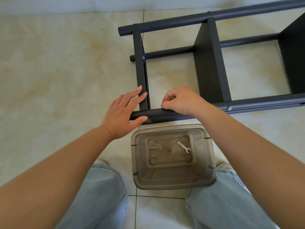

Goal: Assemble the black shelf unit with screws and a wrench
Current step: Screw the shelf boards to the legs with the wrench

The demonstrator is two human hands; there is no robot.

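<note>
Wrench (184,147) in clear bin (204,180), left hand (122,111) flat on shelf frame (209,66), right hand (179,100) pinching at tube

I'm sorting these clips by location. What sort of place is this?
Probably a room in a home: a glossy beige tiled floor, a pale wall base, and a black shelf unit being assembled on the floor.

Both arms reach forward, bare to the wrists. The left hand (121,111) lies flat with its fingers straight and spread. The thumb points to the right. The right hand (179,100) is bent down at the wrist. Its fingers are curled in, and the thumb and first finger are pinched together at the tips. The two hands are near each other but do not touch.
</note>
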